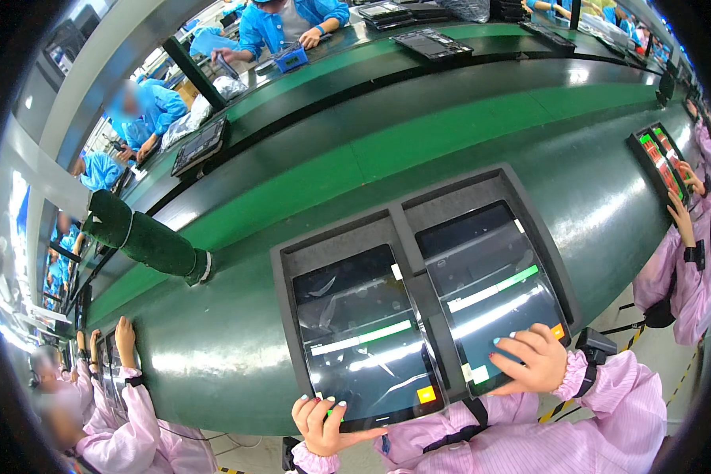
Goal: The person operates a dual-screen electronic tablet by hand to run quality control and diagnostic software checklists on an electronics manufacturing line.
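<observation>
A dark grey foam tray (286, 316) with two side-by-side compartments lies on the green bench in front of me. In its left compartment sits a tablet (355, 304) with a lit dark screen, and a second tablet (490, 257) sits in the right one. Both screens show a pale and green bar and a small orange square. My left hand (321, 423) rests at the left tablet's lower left corner, fingers bent over the edge and thumb stretched along the bottom. Over the right tablet's lower end lies my right hand (532, 359), fingers apart on the glass, thumb hidden.
A green-wrapped post (146, 241) rises from the bench at left. Beyond runs a green conveyor belt (355, 158) and another line with open devices (432, 45). Co-workers in pink sit on both sides; at right one handles a tray (660, 162) with red-and-green screens.
</observation>
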The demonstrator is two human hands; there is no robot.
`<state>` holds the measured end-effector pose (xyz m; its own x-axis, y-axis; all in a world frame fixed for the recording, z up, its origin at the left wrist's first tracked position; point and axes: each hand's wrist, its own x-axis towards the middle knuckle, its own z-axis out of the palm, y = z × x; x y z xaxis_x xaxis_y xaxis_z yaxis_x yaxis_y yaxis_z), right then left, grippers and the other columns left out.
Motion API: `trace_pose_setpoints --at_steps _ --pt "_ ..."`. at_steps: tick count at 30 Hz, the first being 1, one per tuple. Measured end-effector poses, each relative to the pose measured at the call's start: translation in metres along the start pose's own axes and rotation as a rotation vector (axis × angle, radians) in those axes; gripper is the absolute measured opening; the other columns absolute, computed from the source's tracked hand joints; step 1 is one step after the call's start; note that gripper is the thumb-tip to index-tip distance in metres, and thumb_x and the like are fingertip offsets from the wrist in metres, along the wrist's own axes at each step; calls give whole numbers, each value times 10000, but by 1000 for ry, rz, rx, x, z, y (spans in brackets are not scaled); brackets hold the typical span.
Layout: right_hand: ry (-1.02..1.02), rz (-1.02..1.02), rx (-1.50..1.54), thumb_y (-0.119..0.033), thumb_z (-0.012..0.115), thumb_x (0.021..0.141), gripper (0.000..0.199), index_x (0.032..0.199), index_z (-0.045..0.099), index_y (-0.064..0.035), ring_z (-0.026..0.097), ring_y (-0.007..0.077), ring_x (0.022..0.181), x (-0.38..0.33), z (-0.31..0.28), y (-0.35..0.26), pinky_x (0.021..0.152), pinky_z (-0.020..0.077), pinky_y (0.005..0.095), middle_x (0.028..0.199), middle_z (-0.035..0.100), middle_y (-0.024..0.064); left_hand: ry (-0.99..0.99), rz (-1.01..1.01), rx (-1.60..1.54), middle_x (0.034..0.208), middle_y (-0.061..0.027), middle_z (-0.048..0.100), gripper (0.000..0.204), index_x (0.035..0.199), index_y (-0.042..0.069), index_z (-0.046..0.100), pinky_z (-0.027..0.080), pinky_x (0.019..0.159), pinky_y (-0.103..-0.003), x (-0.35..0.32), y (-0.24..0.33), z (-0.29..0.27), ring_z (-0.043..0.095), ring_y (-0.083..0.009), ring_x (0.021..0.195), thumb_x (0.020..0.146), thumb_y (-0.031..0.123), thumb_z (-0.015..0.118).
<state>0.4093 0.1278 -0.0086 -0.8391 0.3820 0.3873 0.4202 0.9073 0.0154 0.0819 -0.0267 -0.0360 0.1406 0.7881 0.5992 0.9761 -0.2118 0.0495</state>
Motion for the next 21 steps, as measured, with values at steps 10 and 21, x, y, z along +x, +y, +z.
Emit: trace_pose_setpoints --at_steps 10,21 --pt "13 60 32 -587 658 642 586 991 589 -122 461 195 929 -1 -3 -1 767 372 364 1045 554 29 28 -122 142 1016 -93 468 759 953 93 525 373 853 -486 -30 -10 -17 421 -321 1017 504 668 733" --pt "22 79 47 -561 660 655 561 993 587 -120 460 193 942 -3 -1 -3 797 367 369 1059 558 23 55 -48 218 992 -58 457 561 795 181 608 384 851 -460 -43 -10 -14 405 -281 1001 527 659 724"
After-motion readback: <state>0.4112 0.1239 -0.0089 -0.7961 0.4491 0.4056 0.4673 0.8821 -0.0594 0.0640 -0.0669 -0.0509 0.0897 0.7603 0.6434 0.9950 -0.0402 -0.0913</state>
